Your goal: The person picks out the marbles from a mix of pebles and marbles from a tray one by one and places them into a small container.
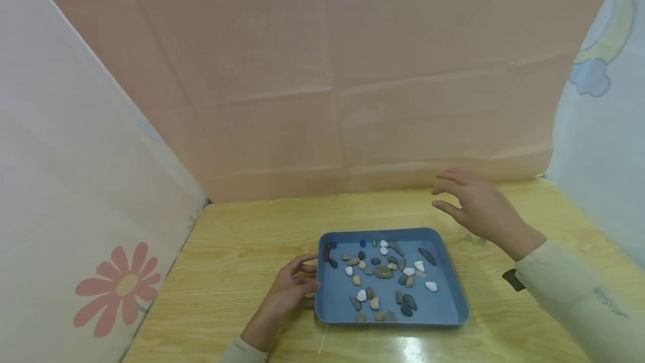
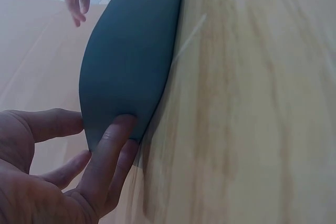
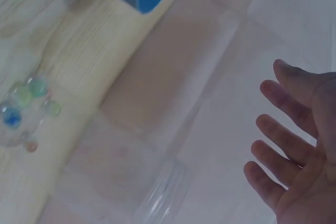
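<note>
A pinkish sheet [image 1: 327, 71] hangs behind a wooden table [image 1: 242, 251]. The head view shows a blue tray [image 1: 438, 307] of pebbles [image 1: 383, 272] lying there, its long axis seemingly left to right. In the left wrist view, the left hand [image 2: 47, 192] touches the tray's outer wall, fingers unclenched. Only the right wrist view shows clearly marbles [image 3: 11, 116]; the right hand [image 3: 315, 171] is relaxed, grasping nothing.

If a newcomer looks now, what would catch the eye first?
Probably the blue tray of stones on the table, the left hand touching its left side. Then the right hand, raised near the tray's far right corner, and the red flower, far left in the head view.
</note>
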Available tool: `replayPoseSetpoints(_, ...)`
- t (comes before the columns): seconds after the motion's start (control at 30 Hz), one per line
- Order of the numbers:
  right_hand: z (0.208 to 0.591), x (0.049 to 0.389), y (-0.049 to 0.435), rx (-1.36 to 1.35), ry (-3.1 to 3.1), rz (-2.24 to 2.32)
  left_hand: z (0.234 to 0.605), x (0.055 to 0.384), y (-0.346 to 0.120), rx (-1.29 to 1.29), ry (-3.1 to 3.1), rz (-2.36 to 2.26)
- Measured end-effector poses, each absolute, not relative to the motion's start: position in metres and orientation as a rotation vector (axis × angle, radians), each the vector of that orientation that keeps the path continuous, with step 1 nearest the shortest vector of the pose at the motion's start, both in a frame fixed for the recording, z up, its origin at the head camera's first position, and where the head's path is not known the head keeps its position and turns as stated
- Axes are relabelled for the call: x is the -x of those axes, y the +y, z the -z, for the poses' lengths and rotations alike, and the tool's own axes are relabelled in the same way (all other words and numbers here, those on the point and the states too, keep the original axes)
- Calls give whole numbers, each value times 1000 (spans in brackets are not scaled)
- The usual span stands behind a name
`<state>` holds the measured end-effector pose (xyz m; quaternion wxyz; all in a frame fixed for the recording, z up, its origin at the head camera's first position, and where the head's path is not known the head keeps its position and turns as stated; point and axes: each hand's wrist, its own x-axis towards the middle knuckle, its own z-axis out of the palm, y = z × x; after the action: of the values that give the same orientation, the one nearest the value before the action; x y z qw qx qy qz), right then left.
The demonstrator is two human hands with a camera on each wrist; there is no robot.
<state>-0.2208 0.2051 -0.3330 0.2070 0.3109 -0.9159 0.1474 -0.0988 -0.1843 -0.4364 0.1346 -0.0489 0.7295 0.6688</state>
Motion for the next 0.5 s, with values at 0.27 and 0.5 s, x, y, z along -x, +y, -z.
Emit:
replayPoseSetpoints(0.27,328,217,162,-927,-2601,-436,434,97,-185,141,2128,-1931)
replayPoseSetpoints(0.5,327,215,134,-964,-2615,-434,432,97,-184,129,2089,-1954)
